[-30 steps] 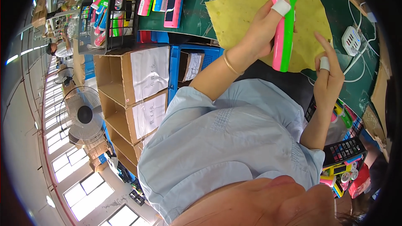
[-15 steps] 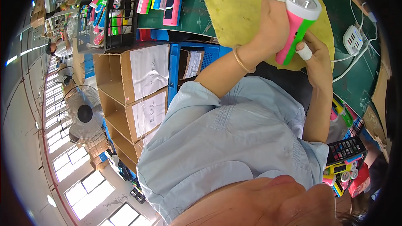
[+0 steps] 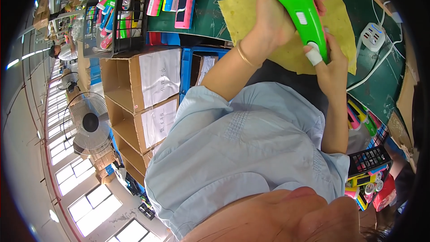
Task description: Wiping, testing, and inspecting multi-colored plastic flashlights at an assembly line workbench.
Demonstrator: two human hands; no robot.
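I hold a green flashlight (image 3: 303, 15) with a white head over a yellow cloth (image 3: 342, 22) on the dark green table top (image 3: 215, 4). My left hand (image 3: 271, 18), with a thin bracelet on the wrist and a taped fingertip, wraps around the flashlight's upper body just below the head. My right hand (image 3: 333, 65) grips the tail end, its taped thumb pressed on the green side. The lens end points up and away from me.
A black wire basket (image 3: 114, 15) with pink, blue and green flashlights stands at the upper left, and two pink flashlights (image 3: 186, 0) lie beside it. Cardboard boxes (image 3: 134, 89), a blue crate (image 3: 188, 69), a fan (image 3: 89, 123), a white power strip (image 3: 374, 36) and another black basket (image 3: 371, 170) surround me.
The flashlight has turned in my hands, its pink side gone from view and the green side facing up. My right hand slid down to the tail end.
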